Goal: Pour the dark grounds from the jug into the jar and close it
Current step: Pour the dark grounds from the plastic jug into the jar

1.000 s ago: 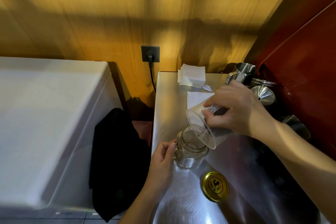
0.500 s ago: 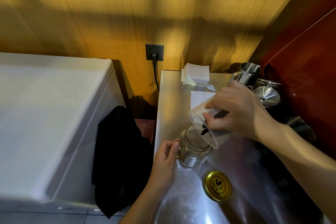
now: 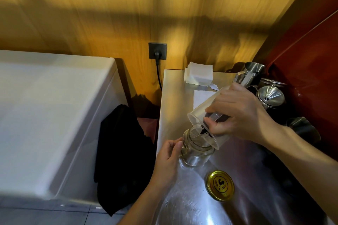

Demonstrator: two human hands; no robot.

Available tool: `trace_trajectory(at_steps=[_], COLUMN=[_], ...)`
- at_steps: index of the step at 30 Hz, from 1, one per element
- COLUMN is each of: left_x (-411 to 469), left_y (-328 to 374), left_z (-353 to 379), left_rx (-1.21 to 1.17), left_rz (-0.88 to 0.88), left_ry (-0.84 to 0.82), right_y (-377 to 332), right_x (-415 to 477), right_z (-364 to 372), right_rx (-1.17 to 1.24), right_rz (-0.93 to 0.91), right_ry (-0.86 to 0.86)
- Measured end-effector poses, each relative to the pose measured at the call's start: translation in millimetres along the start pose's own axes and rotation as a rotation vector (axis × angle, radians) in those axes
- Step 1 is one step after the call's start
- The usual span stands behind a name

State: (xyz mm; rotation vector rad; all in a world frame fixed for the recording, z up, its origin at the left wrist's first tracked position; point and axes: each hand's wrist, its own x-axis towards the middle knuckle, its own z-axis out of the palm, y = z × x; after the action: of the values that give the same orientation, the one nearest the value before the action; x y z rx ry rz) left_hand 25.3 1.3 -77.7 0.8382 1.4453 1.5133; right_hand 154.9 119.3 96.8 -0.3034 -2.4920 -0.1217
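Head view: pour under way at the middle of a brushed steel counter [image 3: 170,97]. Right hand [image 3: 241,115], in from 3 o'clock, wrapped round a clear plastic measuring jug [image 3: 203,113], tipped steeply, lip down over the mouth of a small clear glass jar [image 3: 196,149]. Dark grounds [image 3: 204,133] sliding along the lower wall of the jug toward the lip; jar bottom apparently bare so far. Left hand [image 3: 168,157], up from 7 o'clock, pinching the jar's neck at its 9 o'clock side, steadying it upright on the counter. Round gold metal lid [image 3: 220,185] with black emblem lying flat at 5 o'clock of the jar, well apart, not yet fitted.

Handling, as a judgement: jug light and slightly flexible, best gripped mid-body as now, gently, to avoid squeezing the wall. Jar stiff, fragile, likely slick on steel and easy to tip while nearly empty; hold low on the shoulder or neck. Grounds loose, prone to cling and then drop in clumps. Lid thin, best taken by the rim.

Steel funnel [image 3: 270,97] and steel pitcher [image 3: 250,74] at 1 o'clock, untouched.
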Motion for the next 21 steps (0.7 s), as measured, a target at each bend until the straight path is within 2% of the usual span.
trace_trajectory(at_steps=[21], left_x=[-2.7], left_y=[5.6], left_z=[0.6], left_rx=[0.099], left_rz=[0.015], left_ry=[0.026], right_y=[6.1], right_x=[-3.0], right_z=[4.7], right_rx=[-0.017], right_rz=[-0.088], right_ry=[0.003])
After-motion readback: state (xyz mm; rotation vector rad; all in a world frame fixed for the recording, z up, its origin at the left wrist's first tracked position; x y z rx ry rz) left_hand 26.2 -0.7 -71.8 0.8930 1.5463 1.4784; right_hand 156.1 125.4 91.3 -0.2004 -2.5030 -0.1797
